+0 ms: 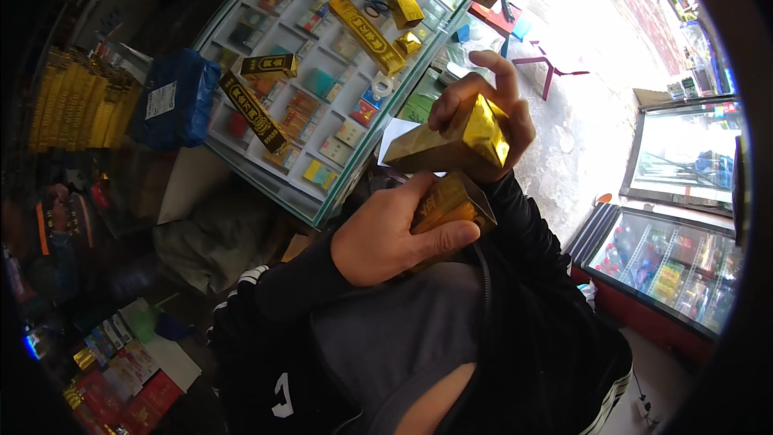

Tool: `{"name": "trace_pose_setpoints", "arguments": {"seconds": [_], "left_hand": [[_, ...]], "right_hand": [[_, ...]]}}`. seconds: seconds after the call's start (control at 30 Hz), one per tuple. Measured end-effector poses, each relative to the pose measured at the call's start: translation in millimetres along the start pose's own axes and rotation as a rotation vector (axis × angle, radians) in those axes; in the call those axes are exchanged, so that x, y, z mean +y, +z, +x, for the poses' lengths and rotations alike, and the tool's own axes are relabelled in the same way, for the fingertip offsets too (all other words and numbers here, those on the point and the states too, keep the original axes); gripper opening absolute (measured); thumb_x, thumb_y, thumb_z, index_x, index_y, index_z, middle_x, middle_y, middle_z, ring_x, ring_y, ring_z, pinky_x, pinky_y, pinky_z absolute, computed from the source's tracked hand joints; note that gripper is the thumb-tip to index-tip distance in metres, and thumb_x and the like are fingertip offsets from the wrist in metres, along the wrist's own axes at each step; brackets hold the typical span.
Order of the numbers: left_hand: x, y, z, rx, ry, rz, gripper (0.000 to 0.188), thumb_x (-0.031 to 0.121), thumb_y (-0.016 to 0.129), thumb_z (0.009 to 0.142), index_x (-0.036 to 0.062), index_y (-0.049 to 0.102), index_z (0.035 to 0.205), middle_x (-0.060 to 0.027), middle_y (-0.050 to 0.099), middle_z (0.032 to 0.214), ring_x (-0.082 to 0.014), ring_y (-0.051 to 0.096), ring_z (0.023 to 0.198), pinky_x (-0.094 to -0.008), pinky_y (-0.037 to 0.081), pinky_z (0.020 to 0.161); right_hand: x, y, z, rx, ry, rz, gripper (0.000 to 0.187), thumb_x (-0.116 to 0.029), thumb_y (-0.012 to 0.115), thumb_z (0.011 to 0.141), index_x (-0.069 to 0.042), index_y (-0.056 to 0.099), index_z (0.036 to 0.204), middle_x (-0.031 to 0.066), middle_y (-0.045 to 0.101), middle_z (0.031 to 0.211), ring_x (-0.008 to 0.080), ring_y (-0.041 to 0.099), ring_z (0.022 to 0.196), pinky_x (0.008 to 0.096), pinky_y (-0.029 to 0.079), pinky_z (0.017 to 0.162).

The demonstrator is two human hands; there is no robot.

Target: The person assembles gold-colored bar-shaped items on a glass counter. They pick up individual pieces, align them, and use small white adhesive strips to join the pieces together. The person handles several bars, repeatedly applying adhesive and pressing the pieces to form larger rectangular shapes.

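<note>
Glass-topped display counter (241,167) with a pale green frame, running from lower left to upper right. Lying directly on the glass: two long dark cartons (254,113) with gold lettering, one long gold carton (366,34), a shorter gold carton (403,4), a small gold box (408,43), scissors (375,7), a roll of clear tape (382,84), and a blue plastic parcel (175,98) at the left end.

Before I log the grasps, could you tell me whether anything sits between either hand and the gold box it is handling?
Nothing visible does. The right hand grips the upper gold box directly, and the left hand wraps bare around the lower gold box.
</note>
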State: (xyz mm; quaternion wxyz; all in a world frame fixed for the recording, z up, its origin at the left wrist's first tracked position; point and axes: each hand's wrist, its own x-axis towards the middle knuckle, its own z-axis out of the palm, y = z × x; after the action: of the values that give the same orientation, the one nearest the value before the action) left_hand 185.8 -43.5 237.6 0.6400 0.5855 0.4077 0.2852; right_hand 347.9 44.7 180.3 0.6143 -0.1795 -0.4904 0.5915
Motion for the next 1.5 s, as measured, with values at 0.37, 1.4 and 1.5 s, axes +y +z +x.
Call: {"name": "trace_pose_setpoints", "arguments": {"seconds": [0.37,1.4,1.5], "left_hand": [[30,-9,0,-0.133,-0.21,0.191,0.074,0.061,0.064,0.084,-0.0101,0.057,0.103,-0.0233,0.067,0.084,-0.0345,0.069,0.08,-0.0388,0.052,0.074],[14,-8,-1,-0.058,-0.113,-0.101,0.062,0.055,0.065,0.088,-0.0055,0.059,0.101,-0.0125,0.065,0.084,-0.0167,0.063,0.077,-0.0296,0.05,0.071],[10,-10,-2,-0.045,-0.113,-0.209,0.06,0.053,0.065,0.089,-0.0048,0.059,0.102,-0.0099,0.064,0.084,-0.014,0.061,0.077,-0.0281,0.049,0.071]], "right_hand": [[-46,4,-21,-0.014,0.002,-0.384,0.096,-0.076,0.054,0.08,0.001,0.032,0.133,0.0181,0.063,0.083,0.0205,0.06,0.071,0.0284,0.047,0.066],[-55,2,-12,-0.09,-0.148,-0.445,0.089,-0.068,0.049,0.087,0.005,0.031,0.134,0.0176,0.065,0.083,0.0199,0.061,0.07,0.0277,0.049,0.064],[-51,3,-8,-0.11,-0.141,-0.43,0.087,-0.066,0.049,0.087,0.005,0.032,0.134,0.0166,0.066,0.083,0.0195,0.062,0.07,0.0273,0.05,0.064]]}}
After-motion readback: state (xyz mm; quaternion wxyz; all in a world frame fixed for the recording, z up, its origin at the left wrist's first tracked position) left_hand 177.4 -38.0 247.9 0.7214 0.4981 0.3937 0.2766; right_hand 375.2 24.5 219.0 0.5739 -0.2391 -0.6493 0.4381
